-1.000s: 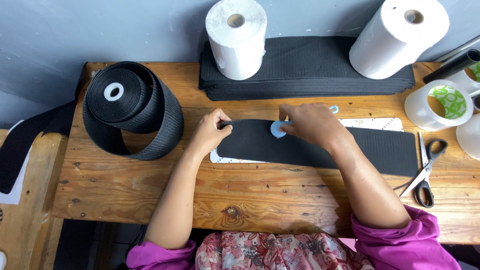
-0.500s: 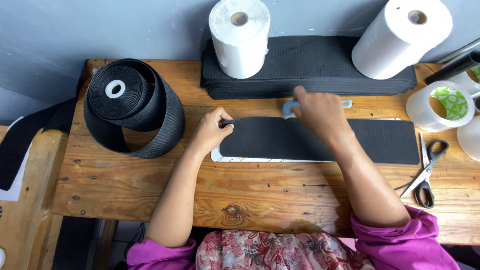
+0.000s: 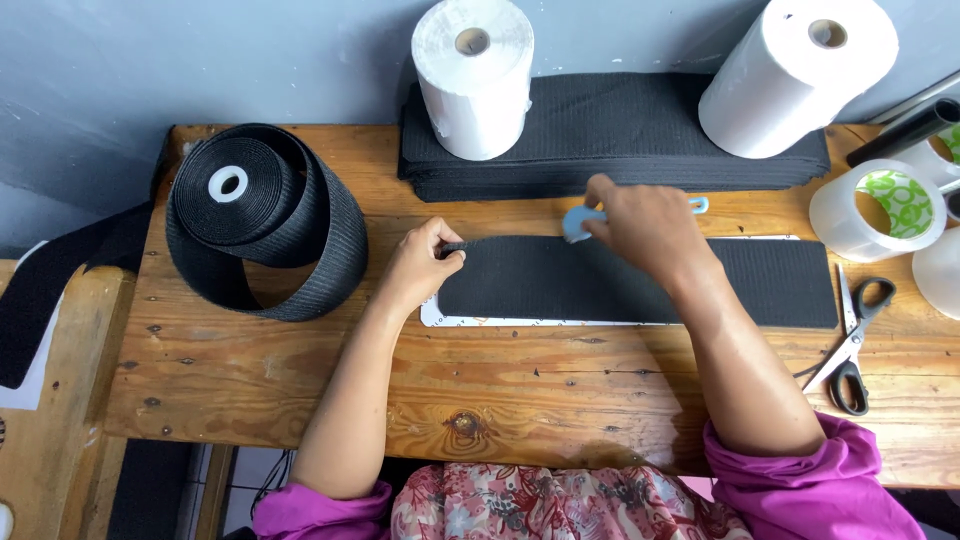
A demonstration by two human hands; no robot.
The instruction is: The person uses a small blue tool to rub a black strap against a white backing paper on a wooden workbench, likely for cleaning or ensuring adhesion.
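Observation:
A black ribbed fabric strip (image 3: pixel 620 282) lies flat on a white ruler-like plate (image 3: pixel 440 318) in the middle of the wooden table (image 3: pixel 300 380). My left hand (image 3: pixel 420 262) pinches the strip's left end. My right hand (image 3: pixel 645 225) holds a small light blue disc-shaped piece (image 3: pixel 577 222) at the strip's far edge, near its middle. Another small light blue item (image 3: pixel 698 205) peeks out behind that hand.
A big roll of black elastic band (image 3: pixel 260 215) stands at the left. A stack of black strips (image 3: pixel 620 130) with two white rolls (image 3: pixel 475 75) (image 3: pixel 795 70) lines the back. Clear tape rolls (image 3: pixel 880 205) and scissors (image 3: pixel 855 335) sit at the right.
My right hand has moved with the blue piece from the middle of the strip to its far edge. My left hand has stayed on the strip's left end.

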